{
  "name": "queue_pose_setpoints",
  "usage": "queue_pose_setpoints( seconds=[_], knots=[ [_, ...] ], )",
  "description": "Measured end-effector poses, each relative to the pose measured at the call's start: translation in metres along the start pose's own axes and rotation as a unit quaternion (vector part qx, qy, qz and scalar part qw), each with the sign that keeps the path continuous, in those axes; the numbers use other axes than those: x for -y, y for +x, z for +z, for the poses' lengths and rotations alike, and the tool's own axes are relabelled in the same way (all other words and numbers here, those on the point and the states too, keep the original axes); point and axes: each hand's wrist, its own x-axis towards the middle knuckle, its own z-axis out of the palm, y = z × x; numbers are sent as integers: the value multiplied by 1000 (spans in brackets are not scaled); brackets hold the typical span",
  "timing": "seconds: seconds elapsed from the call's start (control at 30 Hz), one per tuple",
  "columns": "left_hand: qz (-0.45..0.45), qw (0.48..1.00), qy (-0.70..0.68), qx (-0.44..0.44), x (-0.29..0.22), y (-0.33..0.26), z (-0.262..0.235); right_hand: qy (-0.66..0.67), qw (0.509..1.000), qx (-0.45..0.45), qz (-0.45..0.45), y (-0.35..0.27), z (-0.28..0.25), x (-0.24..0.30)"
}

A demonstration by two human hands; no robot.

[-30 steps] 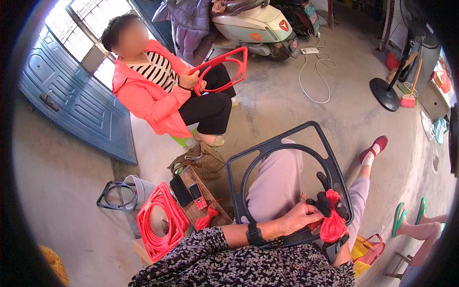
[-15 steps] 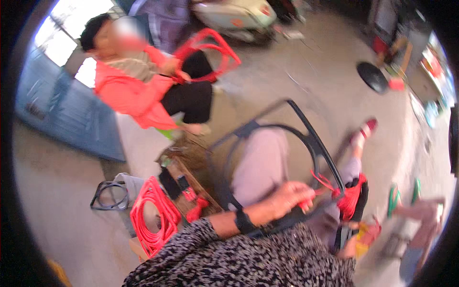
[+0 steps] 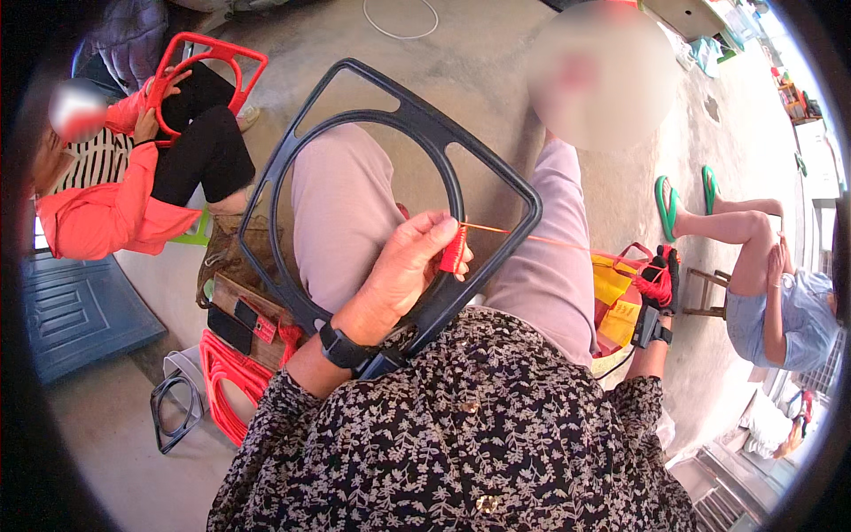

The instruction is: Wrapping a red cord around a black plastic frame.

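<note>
A black plastic frame with a large round opening rests over my lap. My left hand is closed on its inner ring, thumb and fingers gripping a stretch where red cord is wound tightly round the ring. A thin strand of that cord runs taut from there to the right, across my thigh. At its far end my right hand, in a black glove, is closed around a bundle of red cord, held well off to the right of the frame.
On my left, a wooden box bears a dark phone; red frames are stacked beside it, a black frame farther left. A yellow and red bag stands near my right hand. Co-workers sit at left, holding a red frame, and at right.
The view has swung to the right and grown sharper. My right hand has gone outward with the cord bundle, and the strand now stretches straight. My left hand still grips the frame.
</note>
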Motion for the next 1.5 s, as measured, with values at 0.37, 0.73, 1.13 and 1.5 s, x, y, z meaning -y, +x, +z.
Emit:
queue_pose_setpoints(
  seconds=[0.37, 0.73, 1.13, 1.5],
  knots=[
    [1, 996, 82, 25, 2, 2, -2, -631, 761, 16, -148, 19, 139, -133],
    [7, 988, -43, 146, 29, 5, -20, -185, 883, 335, 273, -29, 234, -219],
    [86, 976, 195, 37, 30, 8, -21, -210, 923, 161, 280, -12, 227, -222],
    [31, 990, 140, 1, 4, -4, -13, -216, 964, 65, 140, 12, 169, -177]
  ],
)
